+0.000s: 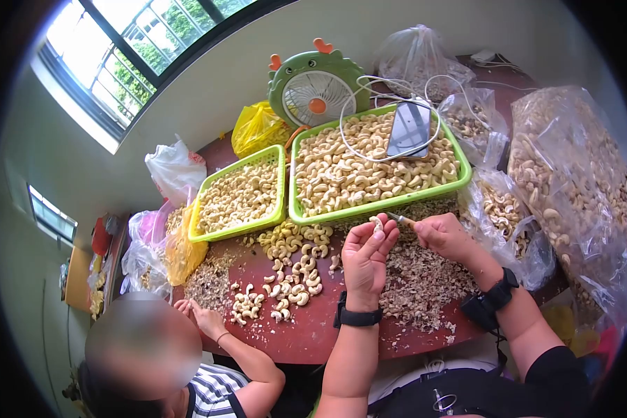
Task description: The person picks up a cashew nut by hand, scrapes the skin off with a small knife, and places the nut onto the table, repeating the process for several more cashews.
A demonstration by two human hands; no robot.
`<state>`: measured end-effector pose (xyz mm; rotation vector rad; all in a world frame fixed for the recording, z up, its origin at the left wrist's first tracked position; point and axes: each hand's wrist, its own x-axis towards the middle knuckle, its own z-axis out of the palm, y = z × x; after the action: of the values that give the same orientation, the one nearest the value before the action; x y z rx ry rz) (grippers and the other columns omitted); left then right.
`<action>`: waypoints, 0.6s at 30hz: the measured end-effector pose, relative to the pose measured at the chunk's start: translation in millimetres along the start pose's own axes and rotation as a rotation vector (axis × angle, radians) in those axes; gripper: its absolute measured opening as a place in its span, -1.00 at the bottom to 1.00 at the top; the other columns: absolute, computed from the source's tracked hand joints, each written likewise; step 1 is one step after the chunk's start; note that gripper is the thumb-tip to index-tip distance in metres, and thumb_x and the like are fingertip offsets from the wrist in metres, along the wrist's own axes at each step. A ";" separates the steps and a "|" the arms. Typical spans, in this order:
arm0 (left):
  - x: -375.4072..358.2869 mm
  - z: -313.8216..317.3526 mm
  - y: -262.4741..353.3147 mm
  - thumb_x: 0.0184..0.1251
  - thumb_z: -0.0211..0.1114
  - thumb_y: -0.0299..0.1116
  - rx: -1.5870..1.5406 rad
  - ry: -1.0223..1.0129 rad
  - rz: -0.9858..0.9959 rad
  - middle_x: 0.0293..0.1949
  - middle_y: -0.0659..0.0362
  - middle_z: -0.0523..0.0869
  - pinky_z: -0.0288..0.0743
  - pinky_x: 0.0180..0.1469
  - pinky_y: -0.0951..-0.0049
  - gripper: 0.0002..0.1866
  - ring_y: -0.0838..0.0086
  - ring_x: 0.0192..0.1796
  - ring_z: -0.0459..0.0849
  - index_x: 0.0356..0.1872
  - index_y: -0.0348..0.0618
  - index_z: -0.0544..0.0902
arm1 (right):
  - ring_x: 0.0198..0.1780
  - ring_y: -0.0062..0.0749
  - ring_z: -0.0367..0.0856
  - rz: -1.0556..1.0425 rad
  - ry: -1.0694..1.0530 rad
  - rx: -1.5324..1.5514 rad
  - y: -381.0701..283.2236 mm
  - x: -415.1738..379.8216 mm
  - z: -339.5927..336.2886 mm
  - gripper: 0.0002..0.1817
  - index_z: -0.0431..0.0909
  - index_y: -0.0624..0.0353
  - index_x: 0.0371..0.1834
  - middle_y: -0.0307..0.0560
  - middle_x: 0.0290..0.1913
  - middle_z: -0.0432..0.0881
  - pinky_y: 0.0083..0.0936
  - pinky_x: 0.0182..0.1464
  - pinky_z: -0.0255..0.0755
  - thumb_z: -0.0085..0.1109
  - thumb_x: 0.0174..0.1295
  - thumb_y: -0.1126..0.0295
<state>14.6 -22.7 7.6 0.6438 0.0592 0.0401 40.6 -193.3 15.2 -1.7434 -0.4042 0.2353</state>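
Between the fingertips of my left hand (365,263) is a cashew nut (377,223), partly covered with flaky skin. My right hand (444,238) grips the light handle of a small knife (406,221), whose blade points left at the nut. Both hands are over the red table (313,292), just in front of the large green basket (383,200) filled with pale cashews. A heap of brown skin flakes (428,285) lies under my right hand. Left of my left hand, loose cashews (296,279) are scattered on the tabletop.
A smaller basket (281,182) of cashews stands left of the large one. A phone (409,129) with a white cable rests on the nuts. Behind stands a green fan (319,90). Big plastic bags (571,160) crowd the right. A person (219,390) works at lower left.
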 end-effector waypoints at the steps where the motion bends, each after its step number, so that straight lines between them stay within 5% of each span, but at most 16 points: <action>1: -0.8 1.6 0.2 0.07 0.09 -0.70 0.005 -0.005 -0.012 -0.10 -0.05 0.52 0.51 -0.01 0.29 -0.79 0.22 -0.07 0.55 -0.25 -0.27 0.43 | -0.70 -0.74 0.24 0.003 -0.013 -0.018 -1.7 -0.3 0.1 -0.53 0.42 0.18 -0.76 -0.35 -0.79 0.31 -0.71 -0.65 0.11 -0.06 0.20 0.10; 8: 0.2 -2.4 -3.3 0.05 0.08 -0.71 0.040 -0.163 0.021 -0.05 0.02 0.52 0.44 -0.24 0.57 -0.58 0.52 -0.24 0.54 0.01 -0.22 0.41 | -0.69 -0.75 0.19 0.025 -0.054 0.007 -8.7 -2.3 3.4 -0.55 0.40 0.21 -0.75 -0.37 -0.79 0.28 -0.69 -0.66 0.09 -0.02 0.18 0.13; 18: -1.5 -1.4 3.4 0.04 0.14 -0.70 0.099 -0.179 0.028 -0.08 0.03 0.52 0.45 -0.24 0.57 -0.55 0.53 -0.25 0.51 0.03 -0.26 0.41 | -0.67 -0.75 0.18 0.029 -0.094 -0.053 -8.5 -4.8 4.0 -0.55 0.44 0.24 -0.71 -0.36 -0.79 0.28 -0.66 -0.65 0.11 -0.01 0.17 0.10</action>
<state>13.0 -19.2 8.6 0.7449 -0.1215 0.0063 33.5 -190.2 22.3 -1.7958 -0.4572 0.3310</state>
